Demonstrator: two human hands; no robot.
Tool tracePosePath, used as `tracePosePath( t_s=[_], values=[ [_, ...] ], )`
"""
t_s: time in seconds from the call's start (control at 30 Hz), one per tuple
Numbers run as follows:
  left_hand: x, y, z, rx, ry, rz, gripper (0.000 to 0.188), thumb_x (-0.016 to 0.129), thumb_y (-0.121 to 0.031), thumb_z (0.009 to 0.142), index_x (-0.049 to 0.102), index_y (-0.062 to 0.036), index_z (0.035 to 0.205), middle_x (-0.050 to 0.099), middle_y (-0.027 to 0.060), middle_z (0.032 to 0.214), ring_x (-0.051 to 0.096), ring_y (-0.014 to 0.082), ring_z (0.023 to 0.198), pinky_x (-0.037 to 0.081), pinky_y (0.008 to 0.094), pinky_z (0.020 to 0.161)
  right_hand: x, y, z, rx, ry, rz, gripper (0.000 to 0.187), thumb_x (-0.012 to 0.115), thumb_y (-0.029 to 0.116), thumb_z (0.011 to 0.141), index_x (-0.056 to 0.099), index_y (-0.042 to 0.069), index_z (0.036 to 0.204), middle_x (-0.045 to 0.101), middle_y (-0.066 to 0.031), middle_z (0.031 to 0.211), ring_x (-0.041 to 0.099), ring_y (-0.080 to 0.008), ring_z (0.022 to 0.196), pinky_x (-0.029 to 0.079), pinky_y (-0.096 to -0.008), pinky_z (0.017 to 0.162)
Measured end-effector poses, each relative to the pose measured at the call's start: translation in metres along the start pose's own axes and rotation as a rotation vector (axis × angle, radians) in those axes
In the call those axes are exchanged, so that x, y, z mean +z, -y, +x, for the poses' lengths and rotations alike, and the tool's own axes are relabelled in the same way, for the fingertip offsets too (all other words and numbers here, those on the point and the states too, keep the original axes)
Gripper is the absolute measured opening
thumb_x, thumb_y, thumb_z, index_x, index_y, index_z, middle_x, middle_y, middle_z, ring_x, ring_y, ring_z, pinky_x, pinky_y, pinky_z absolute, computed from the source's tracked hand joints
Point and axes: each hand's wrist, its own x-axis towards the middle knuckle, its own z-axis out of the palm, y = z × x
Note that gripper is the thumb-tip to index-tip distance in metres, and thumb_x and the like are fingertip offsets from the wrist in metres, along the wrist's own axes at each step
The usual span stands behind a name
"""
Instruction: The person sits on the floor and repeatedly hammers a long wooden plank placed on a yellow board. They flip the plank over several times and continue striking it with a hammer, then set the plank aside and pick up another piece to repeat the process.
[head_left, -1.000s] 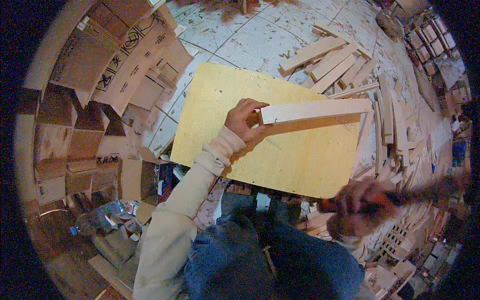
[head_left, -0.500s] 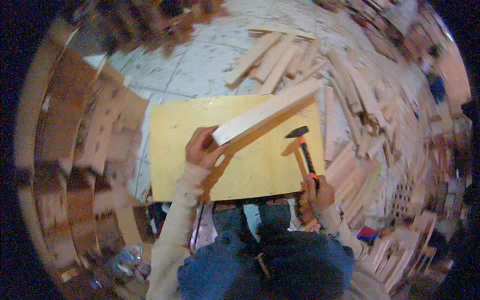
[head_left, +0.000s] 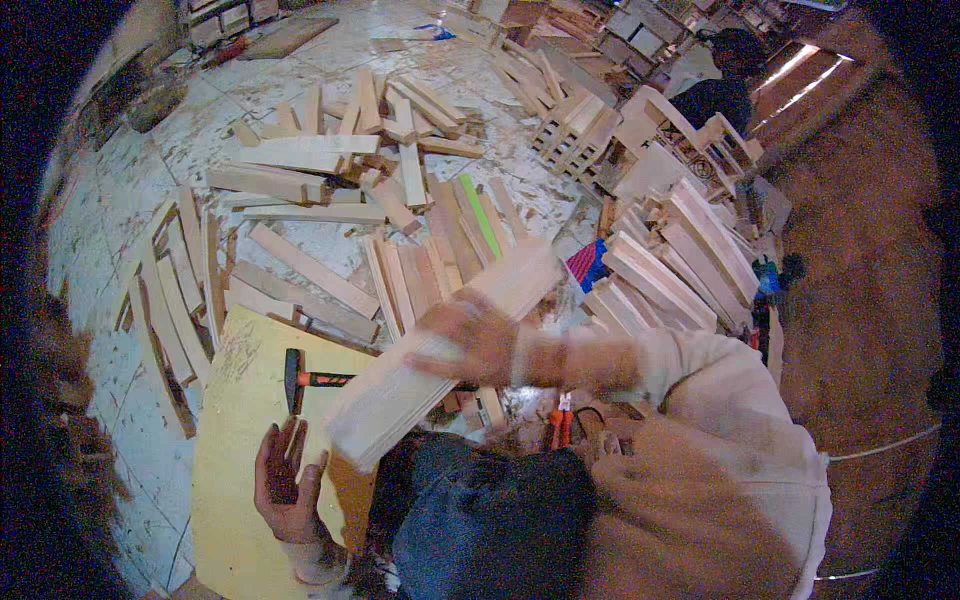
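Observation:
A pale wooden board [head_left: 375, 405] slants over the right side of the yellow work board [head_left: 235, 440], smeared a little by motion. My right hand [head_left: 470, 335] grips it from above near its middle, with the forearm coming in from the right. My left hand [head_left: 290, 490] is empty over the yellow board, fingers and thumb apart. Just beyond its fingertips lies a hammer [head_left: 293, 378] with a dark head and a black and orange handle. The wooden board hides the end of that handle.
Loose wooden pieces [head_left: 300, 185] lie scattered on the tiled floor [head_left: 225, 110]. Stacked slats [head_left: 660, 280] stand to the right, beside a red and blue cloth [head_left: 588, 264]. Orange-handled pliers [head_left: 561, 425] lie near my lap. A person in dark clothing [head_left: 715, 95] is at the far right.
My view has swung to the right. The hammer has left my right hand and lies on the yellow board. The wooden board has passed from my left hand to my right.

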Motion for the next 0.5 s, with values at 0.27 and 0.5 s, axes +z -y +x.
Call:
tracePosePath(
  t_s=[0.27, 0.5],
  values=[
    [-0.05, 0.031, -0.018, -0.037, -0.116, 0.157, 0.05, 0.054, -0.02, 0.096, 0.039, 0.0054, 0.136, 0.045, 0.0259, 0.136, 0.047, 0.0398, 0.124, 0.051, 0.0468, 0.092, -0.14, -0.106, -0.277, 0.887, 0.205, -0.58, 0.082, 0.078, 0.046, 0.066, 0.048, 0.008, 0.132, 0.042, -0.0237, 0.136, 0.042, -0.0457, 0.122, 0.036, -0.0522, 0.102],
    [-0.066, 0.036, -0.051, -0.108, -0.263, 0.074, 0.045, 0.052, -0.019, 0.096, 0.043, 0.0067, 0.132, 0.051, 0.0238, 0.131, 0.052, 0.0359, 0.119, 0.047, 0.0439, 0.097, -0.143, -0.098, -0.367, 1.107, 0.566, -0.835, 0.064, 0.051, 0.046, 0.091, 0.039, 0.001, 0.136, 0.03, -0.0205, 0.148, 0.023, -0.0388, 0.139, 0.02, -0.0518, 0.112]
  ],
)
